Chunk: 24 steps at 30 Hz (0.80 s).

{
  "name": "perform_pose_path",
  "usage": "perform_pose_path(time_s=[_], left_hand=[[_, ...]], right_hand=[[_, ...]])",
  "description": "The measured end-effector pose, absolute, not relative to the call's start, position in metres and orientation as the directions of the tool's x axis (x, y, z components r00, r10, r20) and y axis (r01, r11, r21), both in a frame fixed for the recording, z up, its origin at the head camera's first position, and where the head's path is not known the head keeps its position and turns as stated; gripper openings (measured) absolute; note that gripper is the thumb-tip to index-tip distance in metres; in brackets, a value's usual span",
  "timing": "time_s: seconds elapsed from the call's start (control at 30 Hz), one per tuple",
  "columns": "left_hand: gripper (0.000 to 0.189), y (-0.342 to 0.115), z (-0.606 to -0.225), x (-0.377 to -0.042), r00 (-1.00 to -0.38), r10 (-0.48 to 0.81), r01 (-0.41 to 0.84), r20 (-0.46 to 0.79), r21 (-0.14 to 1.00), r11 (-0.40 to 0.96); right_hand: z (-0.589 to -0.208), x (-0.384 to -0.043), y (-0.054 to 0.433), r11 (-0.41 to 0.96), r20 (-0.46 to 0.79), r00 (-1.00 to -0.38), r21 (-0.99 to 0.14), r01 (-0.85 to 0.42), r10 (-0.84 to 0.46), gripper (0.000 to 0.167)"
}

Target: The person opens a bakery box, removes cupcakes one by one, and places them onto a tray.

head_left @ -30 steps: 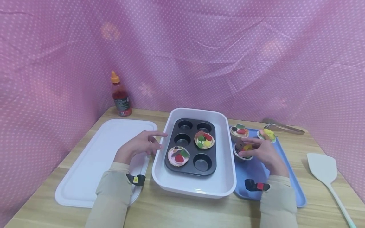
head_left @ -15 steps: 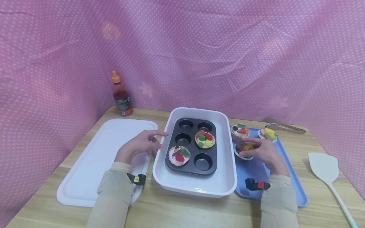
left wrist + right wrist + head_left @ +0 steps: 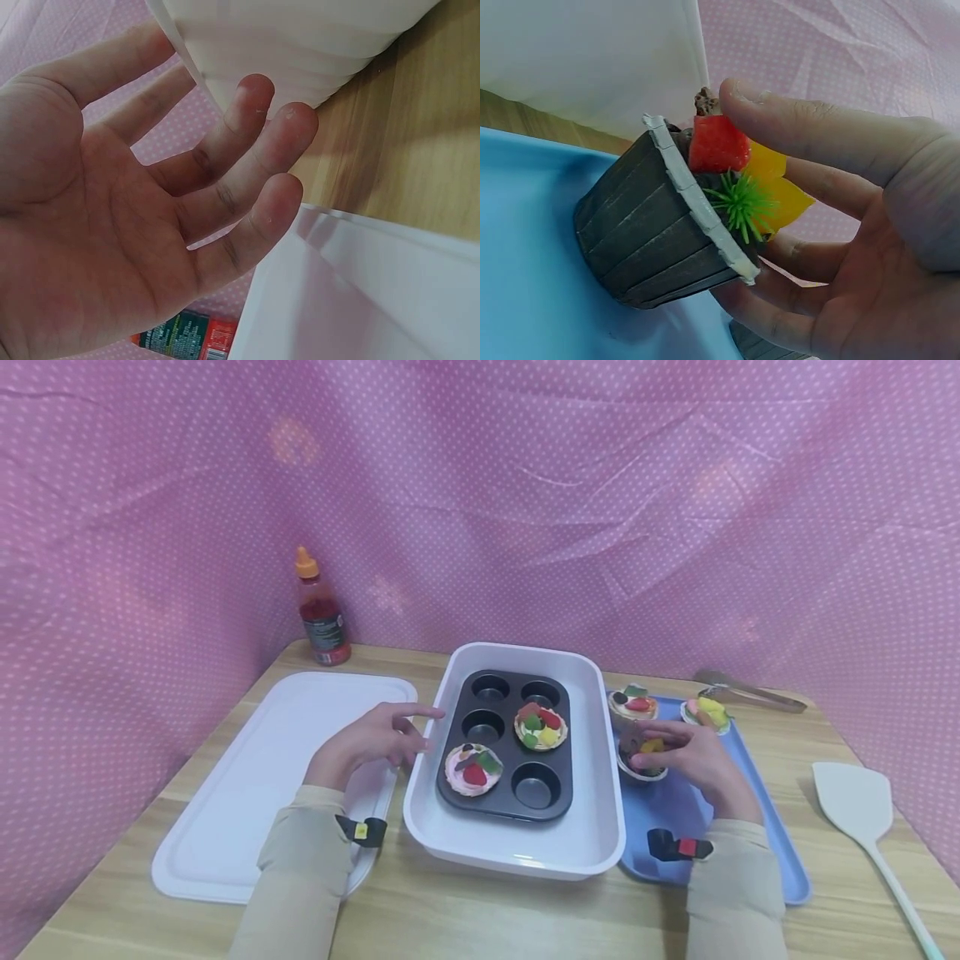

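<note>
Left hand, left of centre: fingers loose, nothing grasped that I can see. Index finger and thumb reach over the left rim of the white bin; whether they press it, can't tell. Under my forearm, the white board. Mid-frame, inside the bin, the muffin pan: pink tart at its lower left, green-and-red tart at middle right.

Right of the bin: the dark cupcake over the blue tray, at my right hand, which is far the nearer one. It lies just left of that palm, between thumb and fingers: nearly closed, holding it around the toppings, thumb at the red piece. Round cup; in the right wrist view its axis runs from the base at left to the rim at right, topping end facing my palm. Lifted or resting, can't tell.
</note>
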<state>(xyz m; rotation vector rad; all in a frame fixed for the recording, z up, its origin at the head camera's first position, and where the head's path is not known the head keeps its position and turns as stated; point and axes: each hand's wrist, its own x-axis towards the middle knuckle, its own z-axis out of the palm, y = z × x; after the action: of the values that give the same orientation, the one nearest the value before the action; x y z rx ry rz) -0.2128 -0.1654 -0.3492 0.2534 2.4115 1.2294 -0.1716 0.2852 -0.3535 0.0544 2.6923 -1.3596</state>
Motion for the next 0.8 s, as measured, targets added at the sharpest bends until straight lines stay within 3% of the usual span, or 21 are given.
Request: perform_pose_path(time_s=[0.33,0.8], left_hand=[[0.057,-0.165,-0.351,-0.215,-0.896,0.342,-0.027,-0.283,0.804,0.594],[0.055,-0.165,-0.35,-0.214,-0.898,0.326,-0.043,-0.296,0.796,0.604]], right_hand=[[-0.329,-0.162,0.283,0.584,-0.079,-0.996,-0.807,0.093,0.049,0.079],[-0.285,-0.146,0.247,0.545,0.173,-0.969,-0.837,-0.049,0.179,0.056]])
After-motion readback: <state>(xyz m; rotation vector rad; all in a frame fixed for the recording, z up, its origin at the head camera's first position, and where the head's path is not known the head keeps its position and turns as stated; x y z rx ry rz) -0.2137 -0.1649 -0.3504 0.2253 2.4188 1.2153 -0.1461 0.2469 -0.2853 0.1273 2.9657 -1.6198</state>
